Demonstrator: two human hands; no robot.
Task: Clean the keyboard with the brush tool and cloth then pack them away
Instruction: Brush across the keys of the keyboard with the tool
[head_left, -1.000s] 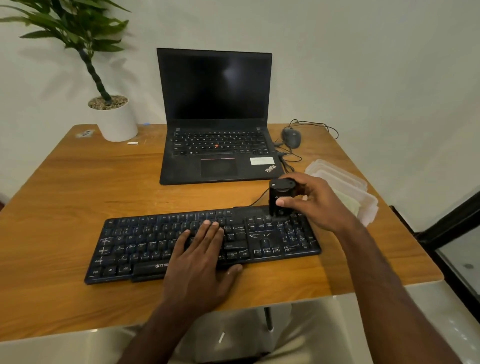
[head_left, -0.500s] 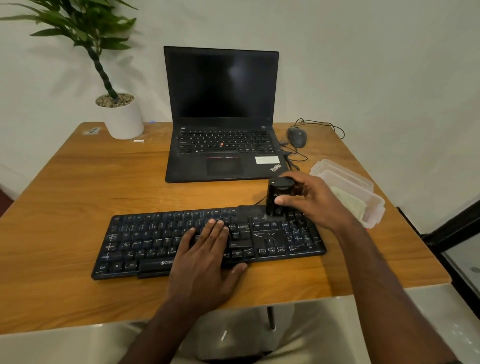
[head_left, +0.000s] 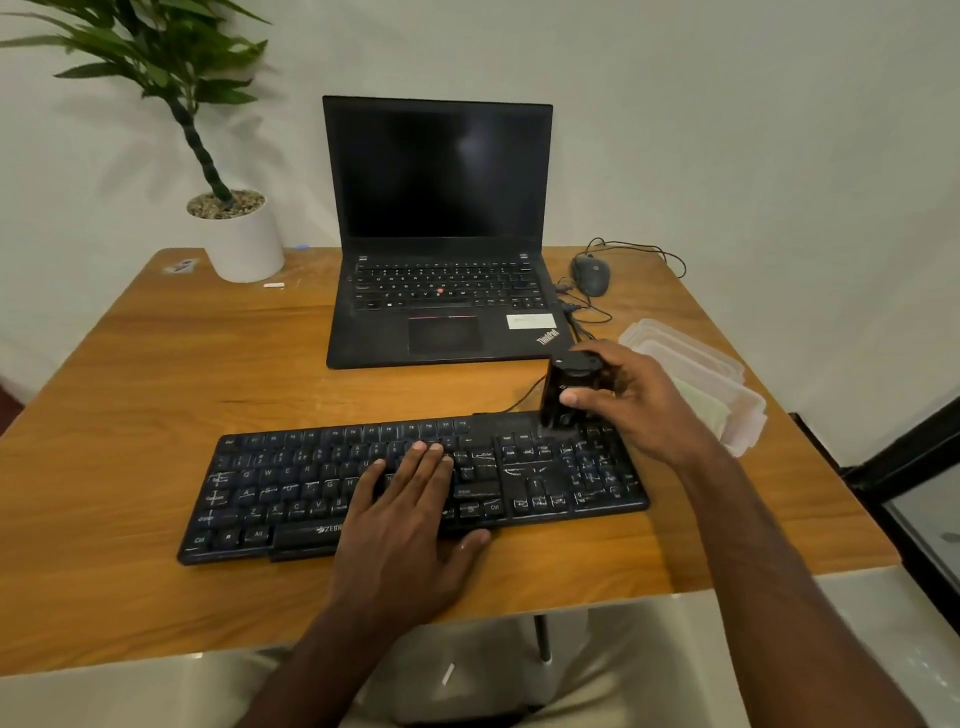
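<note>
Black brush tool (head_left: 563, 395) at keyboard (head_left: 291, 499) far-right edge — bare table (head_left: 156, 374) leftward

A plain pale wall (head_left: 727, 130) stands behind a wooden table (head_left: 156, 389). A potted plant (head_left: 236, 228) sits at the table's far left corner. At the right edge, a dark frame (head_left: 904, 467) borders the pale floor (head_left: 883, 623). Light is soft and even.
</note>
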